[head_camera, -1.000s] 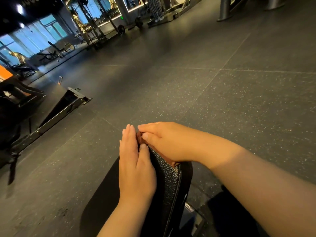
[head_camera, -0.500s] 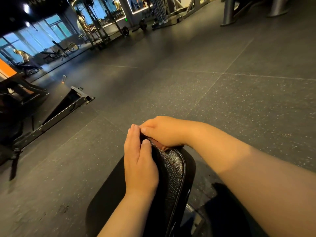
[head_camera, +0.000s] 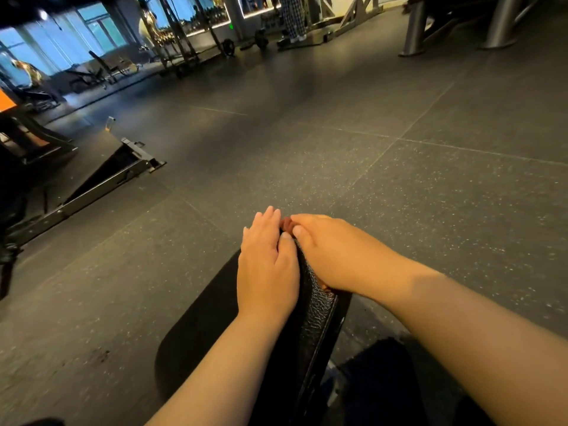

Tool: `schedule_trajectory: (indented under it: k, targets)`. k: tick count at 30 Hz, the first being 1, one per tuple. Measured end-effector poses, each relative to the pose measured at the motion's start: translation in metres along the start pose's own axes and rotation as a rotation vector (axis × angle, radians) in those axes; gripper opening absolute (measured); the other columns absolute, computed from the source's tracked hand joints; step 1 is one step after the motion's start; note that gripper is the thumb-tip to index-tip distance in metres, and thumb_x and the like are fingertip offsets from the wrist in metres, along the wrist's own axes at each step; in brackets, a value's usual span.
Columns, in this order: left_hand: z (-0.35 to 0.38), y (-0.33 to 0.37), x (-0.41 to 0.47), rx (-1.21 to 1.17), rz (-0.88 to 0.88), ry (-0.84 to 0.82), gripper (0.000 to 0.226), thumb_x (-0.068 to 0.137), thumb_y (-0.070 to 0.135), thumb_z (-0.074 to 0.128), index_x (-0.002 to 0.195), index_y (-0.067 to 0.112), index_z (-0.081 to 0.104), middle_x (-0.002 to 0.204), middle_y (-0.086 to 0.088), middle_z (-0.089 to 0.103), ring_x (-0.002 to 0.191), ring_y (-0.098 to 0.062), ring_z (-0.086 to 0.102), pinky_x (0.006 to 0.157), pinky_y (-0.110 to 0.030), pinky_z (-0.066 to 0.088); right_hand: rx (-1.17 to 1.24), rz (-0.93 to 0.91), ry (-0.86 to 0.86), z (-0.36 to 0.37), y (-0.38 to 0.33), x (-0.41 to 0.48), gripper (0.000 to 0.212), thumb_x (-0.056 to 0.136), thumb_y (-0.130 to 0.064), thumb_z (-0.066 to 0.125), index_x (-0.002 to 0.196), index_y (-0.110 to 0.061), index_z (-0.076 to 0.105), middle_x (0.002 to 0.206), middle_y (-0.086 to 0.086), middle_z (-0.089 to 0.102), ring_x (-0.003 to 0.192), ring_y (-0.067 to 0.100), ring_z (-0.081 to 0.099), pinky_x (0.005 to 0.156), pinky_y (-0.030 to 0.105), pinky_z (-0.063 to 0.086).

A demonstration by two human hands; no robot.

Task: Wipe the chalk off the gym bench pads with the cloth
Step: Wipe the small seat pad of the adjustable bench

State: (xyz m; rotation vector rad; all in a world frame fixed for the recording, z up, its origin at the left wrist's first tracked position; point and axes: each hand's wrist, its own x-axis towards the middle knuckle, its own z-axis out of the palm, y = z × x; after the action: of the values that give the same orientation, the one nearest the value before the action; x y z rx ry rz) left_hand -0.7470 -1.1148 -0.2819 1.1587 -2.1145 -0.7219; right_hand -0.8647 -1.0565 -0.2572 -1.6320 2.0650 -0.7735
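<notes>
The right grip (head_camera: 332, 253) lies over the narrow upper edge of the black pebbled-leather bench pad (head_camera: 316, 312). Its fingers and thumb curl round a small reddish-brown cloth (head_camera: 287, 223), trapping it between palm and pad. Only a tuft shows past the fingertips, and a scrap under the heel of the hand. The left grip (head_camera: 267, 269) lies flat, fingers straight, against the pad's smooth broad side and holds nothing. It is probably there to brace the tilted pad against the wiping pressure. No chalk can be made out in this dim light. Beyond lies the dark speckled rubber floor (head_camera: 430, 210).
</notes>
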Motion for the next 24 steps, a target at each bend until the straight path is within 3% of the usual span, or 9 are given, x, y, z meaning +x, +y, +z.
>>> schedule_trajectory:
  k: [4, 8, 10, 12, 15, 17, 21, 24]
  targets:
    - [-0.005, 0.009, -0.004, 0.185, 0.037, -0.069, 0.052, 0.108, 0.026, 0.03, 0.158, 0.016, 0.023, 0.167, 0.002, 0.014, 0.153, -0.008, 0.005, 0.124, -0.027, -0.003, 0.029, 0.025, 0.13, 0.006, 0.001, -0.013, 0.035, 0.107, -0.028, 0.029, 0.12, -0.024, 0.062, 0.116, 0.003, 0.066, 0.101, 0.024, 0.062, 0.088, 0.036, 0.048]
    - [-0.004, 0.013, -0.05, 0.213, 0.052, -0.064, 0.056, 0.108, 0.035, 0.02, 0.16, 0.018, 0.007, 0.167, 0.004, -0.003, 0.152, -0.007, -0.009, 0.123, -0.027, -0.008, -0.134, -0.056, 0.263, 0.02, -0.004, -0.055, 0.045, 0.108, -0.025, 0.025, 0.143, -0.014, 0.051, 0.146, 0.004, 0.051, 0.138, 0.021, 0.038, 0.115, 0.026, 0.025]
    - [-0.004, 0.01, -0.076, 0.203, 0.06, -0.033, 0.057, 0.107, 0.039, 0.016, 0.16, 0.021, 0.007, 0.167, 0.008, -0.004, 0.151, -0.002, -0.011, 0.122, -0.024, -0.009, -0.34, -0.173, 0.296, 0.028, -0.004, -0.064, 0.052, 0.103, -0.026, 0.026, 0.144, -0.007, 0.05, 0.15, 0.009, 0.049, 0.144, 0.025, 0.031, 0.122, 0.037, 0.022]
    - [-0.004, 0.003, -0.085, 0.179, 0.079, -0.015, 0.058, 0.105, 0.039, 0.018, 0.16, 0.02, 0.012, 0.166, 0.01, 0.001, 0.151, 0.0, -0.008, 0.123, -0.024, -0.006, -0.404, -0.232, 0.244, 0.027, 0.002, -0.056, 0.053, 0.101, -0.027, 0.027, 0.144, -0.008, 0.051, 0.151, 0.008, 0.048, 0.146, 0.031, 0.033, 0.12, 0.048, 0.029]
    - [-0.01, -0.006, -0.085, 0.149, 0.052, 0.019, 0.053, 0.107, 0.033, 0.027, 0.158, 0.02, 0.023, 0.165, 0.011, 0.011, 0.148, 0.003, -0.001, 0.125, -0.027, 0.001, -0.357, -0.173, 0.201, 0.017, 0.001, -0.03, 0.044, 0.105, -0.02, 0.034, 0.146, -0.01, 0.047, 0.153, 0.007, 0.046, 0.147, 0.031, 0.032, 0.122, 0.046, 0.024]
    - [-0.014, -0.012, -0.09, 0.148, -0.019, 0.053, 0.052, 0.107, 0.032, 0.029, 0.158, 0.021, 0.023, 0.166, 0.01, 0.012, 0.149, 0.002, 0.001, 0.124, -0.026, 0.0, -0.468, -0.148, 0.232, 0.023, -0.007, -0.023, 0.044, 0.103, -0.02, 0.04, 0.145, -0.01, 0.046, 0.151, 0.008, 0.047, 0.144, 0.03, 0.035, 0.121, 0.045, 0.025]
    - [-0.019, -0.018, -0.11, 0.149, -0.085, 0.057, 0.054, 0.107, 0.033, 0.025, 0.159, 0.023, 0.016, 0.166, 0.012, 0.007, 0.151, 0.001, -0.003, 0.125, -0.028, 0.0, -0.669, -0.425, 0.118, 0.035, -0.022, -0.063, 0.055, 0.087, -0.024, 0.042, 0.135, -0.007, 0.06, 0.141, 0.01, 0.058, 0.132, 0.026, 0.052, 0.117, 0.042, 0.033]
    - [-0.022, -0.02, -0.121, 0.161, -0.079, 0.057, 0.054, 0.107, 0.033, 0.024, 0.159, 0.024, 0.015, 0.166, 0.012, 0.005, 0.15, 0.002, -0.006, 0.124, -0.027, -0.003, -0.743, -0.541, 0.018, 0.013, -0.015, -0.062, 0.052, 0.088, -0.03, 0.045, 0.135, -0.015, 0.061, 0.142, 0.005, 0.058, 0.133, 0.023, 0.052, 0.116, 0.042, 0.032]
